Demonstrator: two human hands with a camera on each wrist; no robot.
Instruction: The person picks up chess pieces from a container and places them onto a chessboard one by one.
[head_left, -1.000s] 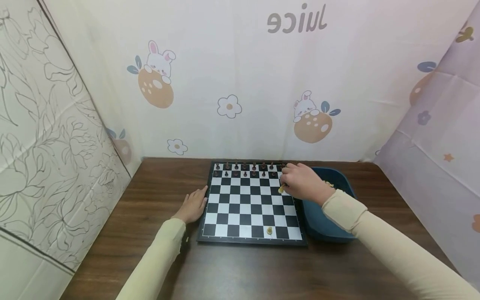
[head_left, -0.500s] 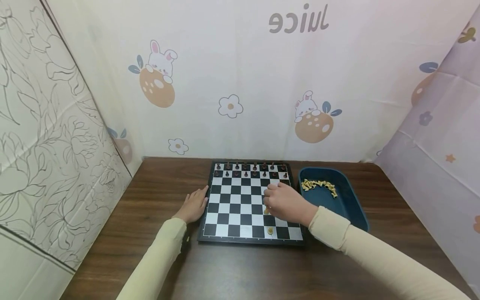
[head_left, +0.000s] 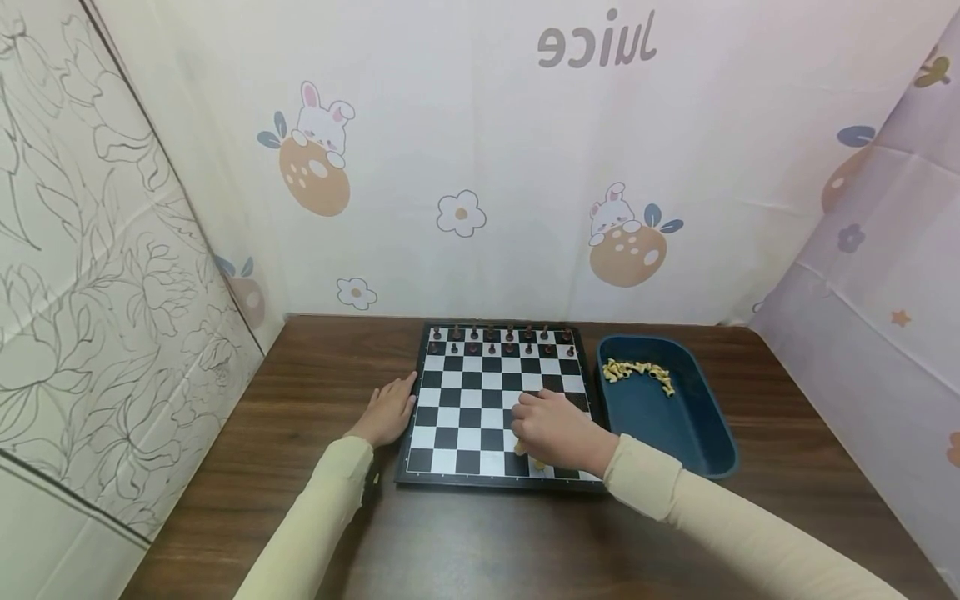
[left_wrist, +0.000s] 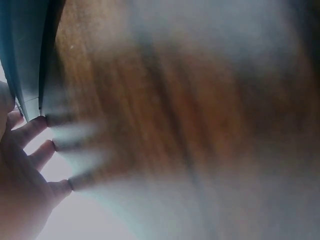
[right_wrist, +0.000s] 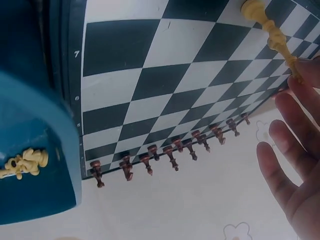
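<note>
My right hand (head_left: 557, 431) is over the near side of the chessboard (head_left: 468, 397), right of its middle. In the right wrist view, its thumb and forefinger pinch the tip of a tall cream chess piece (right_wrist: 274, 36), base toward the board; the other fingers are extended. Another cream chess piece (head_left: 540, 464) shows on the nearest row, partly hidden by this hand. My left hand (head_left: 385, 412) lies flat on the table at the board's left edge, fingers spread and fingertips against it. Two rows of dark red chess pieces (head_left: 491, 333) stand along the far side.
To the board's right is a blue tray (head_left: 723, 446), with a heap of cream chess pieces (head_left: 637, 368) at its far end. The brown wooden table (head_left: 337, 342) meets a printed curtain (head_left: 465, 125) behind the board. Another patterned sheet hangs at the left.
My right hand has moved from the board's far right toward its near side, carrying the cream chess piece. The tray and its heap came into view. My left hand stayed in place.
</note>
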